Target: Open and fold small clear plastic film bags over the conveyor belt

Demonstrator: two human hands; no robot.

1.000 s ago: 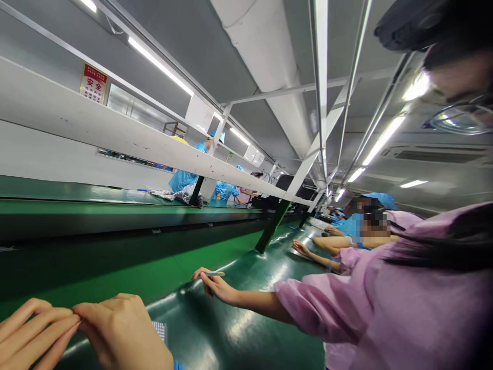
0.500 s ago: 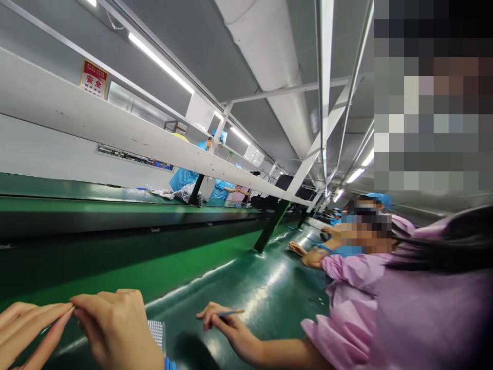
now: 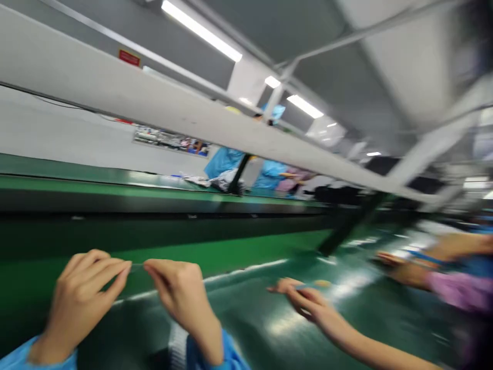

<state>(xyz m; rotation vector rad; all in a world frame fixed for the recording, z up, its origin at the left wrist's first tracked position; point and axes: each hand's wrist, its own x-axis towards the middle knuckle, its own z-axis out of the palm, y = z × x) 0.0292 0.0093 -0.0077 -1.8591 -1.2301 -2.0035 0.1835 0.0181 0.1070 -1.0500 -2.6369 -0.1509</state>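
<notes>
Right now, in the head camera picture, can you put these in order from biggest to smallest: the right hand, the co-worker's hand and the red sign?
1. The right hand
2. The co-worker's hand
3. The red sign

This is only how they look: the hands are much nearer the camera, so real sizes stay unsure.

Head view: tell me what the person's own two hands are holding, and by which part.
The left hand and right hand pinch a thin sliver between their fingers, apparently one hand at each end; motion blur hides what it is.
</notes>
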